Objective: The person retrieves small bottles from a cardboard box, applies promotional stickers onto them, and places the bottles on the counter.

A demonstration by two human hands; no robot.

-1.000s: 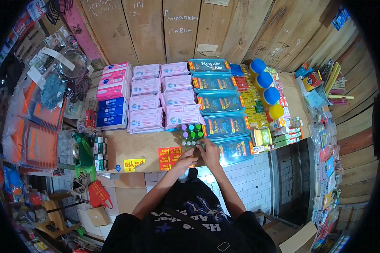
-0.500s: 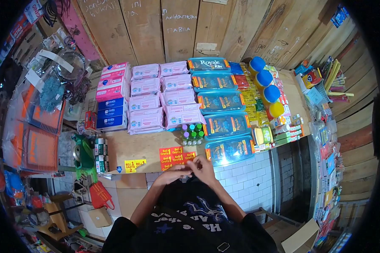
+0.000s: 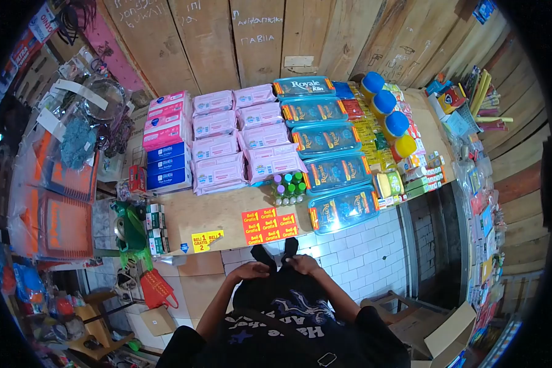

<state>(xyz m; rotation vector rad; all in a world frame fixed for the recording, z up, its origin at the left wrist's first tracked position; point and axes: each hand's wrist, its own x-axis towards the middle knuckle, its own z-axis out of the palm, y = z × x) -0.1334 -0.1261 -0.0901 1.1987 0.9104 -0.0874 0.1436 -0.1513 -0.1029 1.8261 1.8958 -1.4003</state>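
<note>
My left hand (image 3: 253, 270) is low in front of my body, its fingers closed at the front hem of my black shirt (image 3: 276, 316). Level with it on the other side, my right hand (image 3: 303, 264) pinches the same dark cloth. Beyond the hands, two dark shapes, like my trouser legs or feet, point towards the table. Just past them, at the table's front edge, lies a red sheet of yellow-lettered promo labels (image 3: 268, 226). A smaller yellow label sheet (image 3: 207, 240) lies to its left. Small bottles with purple, blue and green caps (image 3: 288, 189) stand behind the red sheet.
The wooden table (image 3: 221, 205) carries rows of pink wipe packs (image 3: 218, 147), teal Royale packs (image 3: 340, 172), tissue packs (image 3: 167, 122) and blue-lidded jars (image 3: 384, 102). Plastic-wrapped orange goods (image 3: 64, 208) hang at left. An open cardboard box (image 3: 451, 331) stands at lower right.
Both hands were together over the front edge of the red sheet. They have separated and drawn back to my shirt, uncovering the sheet. The view has shifted slightly.
</note>
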